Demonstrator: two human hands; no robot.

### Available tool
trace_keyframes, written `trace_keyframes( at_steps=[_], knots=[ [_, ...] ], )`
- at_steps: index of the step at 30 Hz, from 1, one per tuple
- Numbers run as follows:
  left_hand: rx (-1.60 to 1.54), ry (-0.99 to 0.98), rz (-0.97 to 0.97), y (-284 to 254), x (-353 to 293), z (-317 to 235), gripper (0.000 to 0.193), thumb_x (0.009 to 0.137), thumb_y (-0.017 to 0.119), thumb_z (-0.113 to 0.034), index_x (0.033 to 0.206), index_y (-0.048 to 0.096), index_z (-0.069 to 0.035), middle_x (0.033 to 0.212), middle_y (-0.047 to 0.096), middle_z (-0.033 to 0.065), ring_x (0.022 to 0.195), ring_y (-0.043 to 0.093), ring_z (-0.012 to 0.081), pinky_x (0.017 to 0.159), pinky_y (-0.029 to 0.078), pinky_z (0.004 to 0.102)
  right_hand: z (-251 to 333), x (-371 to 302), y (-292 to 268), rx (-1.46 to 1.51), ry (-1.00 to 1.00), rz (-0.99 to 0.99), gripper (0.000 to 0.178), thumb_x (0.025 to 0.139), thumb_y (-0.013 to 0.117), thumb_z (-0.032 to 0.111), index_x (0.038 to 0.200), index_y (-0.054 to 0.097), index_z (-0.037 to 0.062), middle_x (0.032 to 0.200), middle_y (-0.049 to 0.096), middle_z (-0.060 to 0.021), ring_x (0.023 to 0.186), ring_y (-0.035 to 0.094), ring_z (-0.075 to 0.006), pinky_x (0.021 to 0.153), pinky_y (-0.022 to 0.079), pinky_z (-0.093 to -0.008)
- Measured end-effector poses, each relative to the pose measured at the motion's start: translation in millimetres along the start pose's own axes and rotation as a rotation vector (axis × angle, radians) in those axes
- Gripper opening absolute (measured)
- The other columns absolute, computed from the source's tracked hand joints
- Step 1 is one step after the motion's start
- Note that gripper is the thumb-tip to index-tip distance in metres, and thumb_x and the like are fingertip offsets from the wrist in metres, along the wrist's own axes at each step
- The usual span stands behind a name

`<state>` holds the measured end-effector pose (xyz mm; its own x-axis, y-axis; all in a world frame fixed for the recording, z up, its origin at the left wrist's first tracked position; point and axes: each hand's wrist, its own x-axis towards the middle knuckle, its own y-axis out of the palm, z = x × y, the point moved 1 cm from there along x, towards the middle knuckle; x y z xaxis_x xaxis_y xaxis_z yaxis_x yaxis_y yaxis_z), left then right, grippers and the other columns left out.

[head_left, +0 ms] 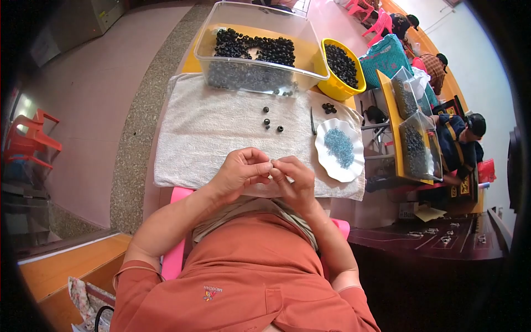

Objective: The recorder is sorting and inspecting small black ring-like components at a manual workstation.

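A red chair (29,134) stands at left, pink chairs (381,23) upper right.

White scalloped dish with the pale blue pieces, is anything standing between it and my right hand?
Nothing visible stands between your right hand and the white scalloped dish; only flat towel shows there. The thin black object lies farther up, by the dish's upper left edge, off that path.
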<state>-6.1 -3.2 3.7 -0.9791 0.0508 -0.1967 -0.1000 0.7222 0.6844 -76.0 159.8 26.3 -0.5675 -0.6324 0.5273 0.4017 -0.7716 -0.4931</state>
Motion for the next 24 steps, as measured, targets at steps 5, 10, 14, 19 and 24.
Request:
trace_keyframes(
  at_steps=[5,10,14,19,24],
  knots=[
    [-0.026,0.015,-0.026,-4.5,1.5,2.8,0.014,0.087,0.07,-0.008,0.097,0.061,-0.003,0.093,0.064,0.0042,0.082,0.064,0.0127,0.074,0.055,0.0269,3.0,2.8,0.0,-0.114,-0.084,-0.031,0.012,0.083,0.067,-0.002,0.095,0.065,-0.0039,0.086,0.064,-0.0164,0.07,0.065,-0.0239,0.06,0.051,-0.0313],
    [-0.034,0.05,-0.028,-0.3,4.0,5.2,0.013,0.087,0.069,-0.006,0.098,0.062,-0.003,0.091,0.065,0.0039,0.08,0.063,0.0121,0.072,0.056,0.0269,-21.1,38.5,-9.7,-0.119,0.06,-0.025,0.009,0.082,0.07,0.002,0.09,0.067,-0.0003,0.087,0.066,-0.014,0.069,0.065,-0.0244,0.06,0.051,-0.0302],
    [-0.031,0.056,-0.038,-0.1,4.0,5.4,0.012,0.087,0.069,-0.005,0.096,0.062,-0.003,0.09,0.065,0.0038,0.075,0.063,0.0123,0.071,0.056,0.0267,-44.5,59.8,0.3,-0.492,0.028,-0.017,0.015,0.08,0.073,0.013,0.092,0.069,0.0042,0.092,0.065,-0.0103,0.079,0.065,-0.027,0.067,0.051,-0.0362],
    [-0.041,0.065,-0.049,0.5,2.0,1.8,0.011,0.087,0.069,-0.005,0.095,0.062,-0.003,0.089,0.065,0.0041,0.076,0.063,0.0125,0.071,0.056,0.0271,-38.5,76.3,17.2,-0.696,0.14,0.125,0.019,0.081,0.07,0.025,0.09,0.071,0.0075,0.093,0.063,-0.0094,0.084,0.064,-0.0298,0.072,0.05,-0.0402],
    [-0.046,0.068,-0.048,-0.8,3.0,3.1,0.011,0.087,0.069,-0.005,0.095,0.062,-0.002,0.089,0.064,0.0041,0.077,0.063,0.0125,0.071,0.056,0.0276,-54.2,76.1,21.1,-0.662,0.135,0.18,0.017,0.082,0.068,0.023,0.09,0.072,0.0072,0.09,0.064,-0.0098,0.083,0.064,-0.0298,0.072,0.051,-0.0399]
  ],
)
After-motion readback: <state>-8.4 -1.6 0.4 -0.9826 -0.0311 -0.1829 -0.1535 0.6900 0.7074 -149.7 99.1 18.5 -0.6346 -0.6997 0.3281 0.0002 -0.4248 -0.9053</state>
